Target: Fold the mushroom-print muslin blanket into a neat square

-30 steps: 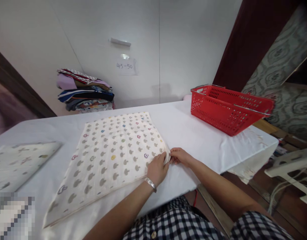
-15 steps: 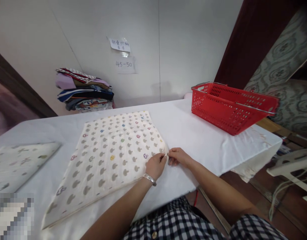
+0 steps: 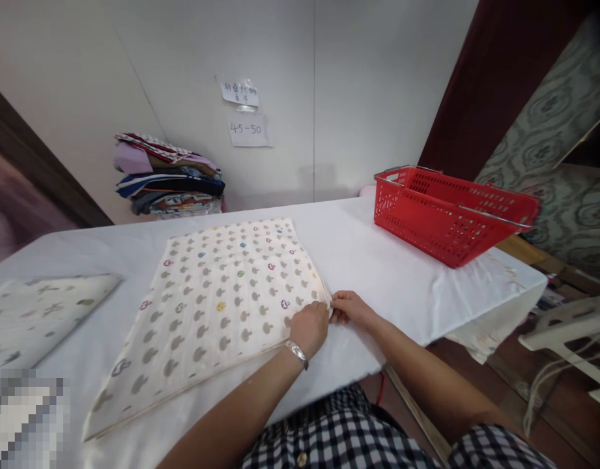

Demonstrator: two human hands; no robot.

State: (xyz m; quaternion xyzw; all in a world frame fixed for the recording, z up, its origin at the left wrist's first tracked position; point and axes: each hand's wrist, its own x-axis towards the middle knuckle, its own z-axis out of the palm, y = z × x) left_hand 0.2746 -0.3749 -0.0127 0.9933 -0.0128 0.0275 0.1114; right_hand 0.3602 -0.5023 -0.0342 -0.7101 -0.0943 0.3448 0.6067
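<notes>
A cream cloth [image 3: 209,312] printed with grey and coloured mushrooms lies folded in layers on the white-covered table [image 3: 358,260]. At its near right corner, my left hand [image 3: 309,329], with a silver bracelet at the wrist, is closed on the cloth's edge. My right hand [image 3: 351,308] pinches the same corner from the right, its fingertips close to those of my left hand. The cloth's far and left edges lie flat. How many layers are between my fingers is hidden.
A red plastic basket [image 3: 446,221] with metal handles stands at the back right. Another folded patterned cloth [image 3: 45,312] lies at the left. Folded clothes [image 3: 170,176] are stacked by the wall, below paper signs [image 3: 245,129]. A white stool [image 3: 568,326] stands beyond the right edge.
My left hand has shifted slightly at the corner, its fingers now further over the layers, which look more pressed together. The view has wobbled a little. The cloth otherwise stays put.
</notes>
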